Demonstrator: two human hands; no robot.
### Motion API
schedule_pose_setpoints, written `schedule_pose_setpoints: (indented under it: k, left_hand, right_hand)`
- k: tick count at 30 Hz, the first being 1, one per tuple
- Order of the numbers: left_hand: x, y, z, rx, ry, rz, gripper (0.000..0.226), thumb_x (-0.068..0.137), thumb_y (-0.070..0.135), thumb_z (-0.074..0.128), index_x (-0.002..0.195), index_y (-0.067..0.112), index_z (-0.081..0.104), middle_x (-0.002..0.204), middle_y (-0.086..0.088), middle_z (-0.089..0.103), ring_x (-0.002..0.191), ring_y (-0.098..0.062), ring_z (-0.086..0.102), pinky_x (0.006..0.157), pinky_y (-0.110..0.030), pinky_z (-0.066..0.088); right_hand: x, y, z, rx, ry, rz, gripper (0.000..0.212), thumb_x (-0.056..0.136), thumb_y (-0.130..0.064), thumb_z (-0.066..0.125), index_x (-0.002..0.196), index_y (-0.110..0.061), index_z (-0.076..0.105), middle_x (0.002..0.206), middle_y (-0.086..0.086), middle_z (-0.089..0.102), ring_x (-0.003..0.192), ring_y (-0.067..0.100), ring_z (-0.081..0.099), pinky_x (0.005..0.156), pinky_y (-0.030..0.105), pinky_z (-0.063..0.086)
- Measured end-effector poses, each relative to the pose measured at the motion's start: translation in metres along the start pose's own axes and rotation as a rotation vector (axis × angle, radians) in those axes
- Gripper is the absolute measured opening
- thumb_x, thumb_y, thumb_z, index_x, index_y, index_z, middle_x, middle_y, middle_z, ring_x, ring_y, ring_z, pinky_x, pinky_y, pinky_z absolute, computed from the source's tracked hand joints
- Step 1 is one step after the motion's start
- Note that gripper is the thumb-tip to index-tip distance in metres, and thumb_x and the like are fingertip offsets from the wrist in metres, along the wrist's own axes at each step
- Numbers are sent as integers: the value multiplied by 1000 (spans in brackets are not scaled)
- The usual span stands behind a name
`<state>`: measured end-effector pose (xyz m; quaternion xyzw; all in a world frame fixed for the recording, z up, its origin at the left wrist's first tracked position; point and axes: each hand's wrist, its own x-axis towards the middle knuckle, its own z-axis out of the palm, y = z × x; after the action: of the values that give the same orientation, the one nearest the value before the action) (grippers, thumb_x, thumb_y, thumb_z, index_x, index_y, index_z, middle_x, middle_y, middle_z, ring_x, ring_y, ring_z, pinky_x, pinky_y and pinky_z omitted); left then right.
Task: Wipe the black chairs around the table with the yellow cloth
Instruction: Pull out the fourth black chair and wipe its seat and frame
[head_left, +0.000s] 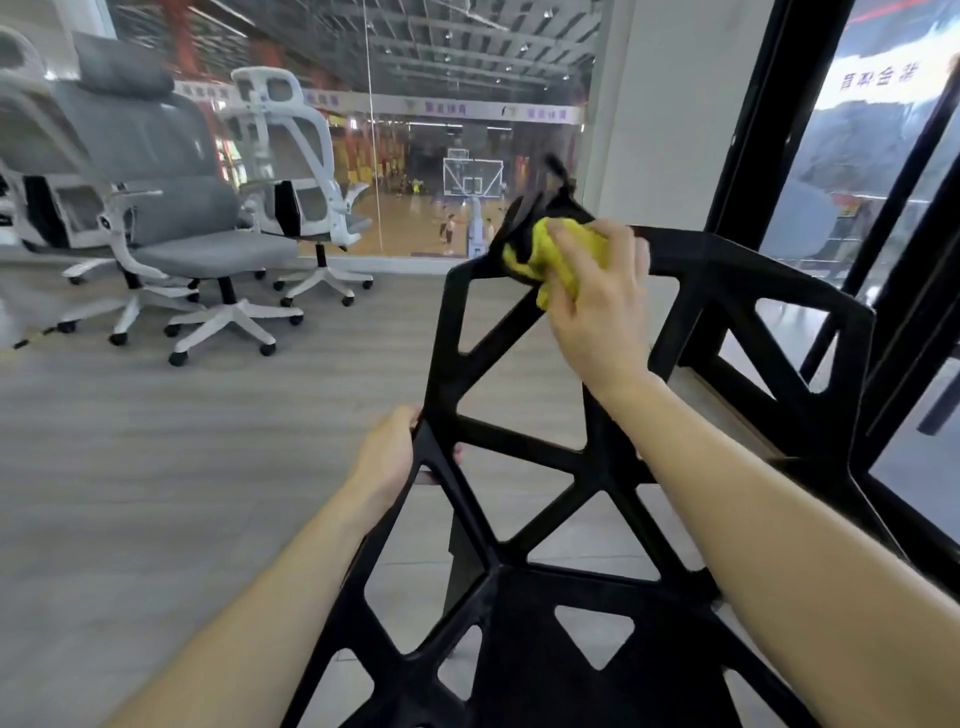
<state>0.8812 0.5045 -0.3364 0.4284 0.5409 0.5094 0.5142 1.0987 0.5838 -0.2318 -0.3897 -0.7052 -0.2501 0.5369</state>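
On the pale grey wood-grain floor (156, 467), which filled the frame from nine o'clock down to six, stood a black chair (519, 452) made of open triangular struts, its frame running from the bottom centre up toward one o'clock. The right hand (597, 312) was closed around a bunched yellow cloth (545, 254) and pressed it against the chair's upper rim at about one o'clock, fingers curled over the fabric. The left hand (389, 452), just below centre, gripped a strut on the chair's left edge, fingers wrapped behind the bar.

At ten o'clock a grey mesh office chair (171, 197) on a white five-star base with castors stood well apart from the black chair. A white-framed office chair (306, 182) stood just beyond it toward eleven o'clock, and part of another showed at the far left edge. Behind them a glass wall (415, 156) at twelve o'clock looked onto an indoor basketball court (415, 218) with a hoop, a wooden floor and small figures. At two to three o'clock black window frames (753, 130) rose beside a white column (660, 130).
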Motion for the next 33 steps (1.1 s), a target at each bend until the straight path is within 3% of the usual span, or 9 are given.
schedule_pose_setpoints:
  k: [2,7,11,15,20,23,26,28,33]
  left_hand:
    - [-1,0,0,-5,6,2,47,111,20,31,111,-5,71,92,-31,77,82,-35,74,82,-49,64]
    - [0,4,2,-131,55,-8,43,111,30,30,99,8,65,77,-14,71,64,-28,71,74,-46,60]
    - [1,4,0,-169,-31,-29,69,111,42,14,121,-1,68,103,-32,69,85,-38,67,82,-43,56]
    - [4,2,0,-173,64,-47,67,113,49,16,104,10,69,96,-20,68,83,-33,65,78,-45,56]
    - [1,5,1,-188,52,-35,60,110,50,22,109,16,72,99,-13,75,90,-30,69,76,-44,55]
    - [-1,2,-3,-107,36,-37,80,111,63,9,116,12,70,104,-17,78,93,-32,74,79,-47,58]
    - [-3,3,0,-8,9,-14,91,110,69,7,122,2,68,99,-26,77,92,-37,75,85,-50,61]
    - [-1,2,1,58,19,16,90,111,67,10,125,1,69,101,-29,78,92,-37,77,81,-48,63]
    - [4,-4,-3,185,77,69,54,116,44,34,119,6,73,105,-21,80,91,-31,79,71,-46,68]
  right_hand:
    - [-34,-17,13,34,0,174,48,101,-16,63,148,-22,61,142,17,50,127,39,47,102,56,49]
    - [-121,-62,17,219,-389,-229,31,96,-11,64,126,-10,71,136,19,56,118,42,55,96,56,50]
    - [-96,-63,12,149,-255,-6,36,102,-15,64,137,-15,68,131,17,57,113,38,54,96,49,49]
    - [-158,-75,-3,130,-486,-230,36,102,-18,55,137,-20,65,134,12,58,113,39,53,92,54,48]
    - [-135,-103,14,91,-366,-56,40,98,-17,65,137,-23,66,139,11,57,114,36,54,93,50,48]
    - [-173,-51,-12,12,-433,-117,41,97,-13,67,136,-24,67,137,9,57,114,37,54,88,51,52]
    - [-224,-4,-63,-62,-437,126,35,91,-6,75,124,-16,72,133,7,48,110,38,56,84,55,59]
    - [-222,-19,-52,-71,-401,187,32,95,-9,73,126,-15,70,132,10,49,108,40,57,86,54,59]
    - [-190,-47,-11,-37,-479,-46,50,100,-16,55,148,-29,56,140,11,51,119,36,49,89,49,55]
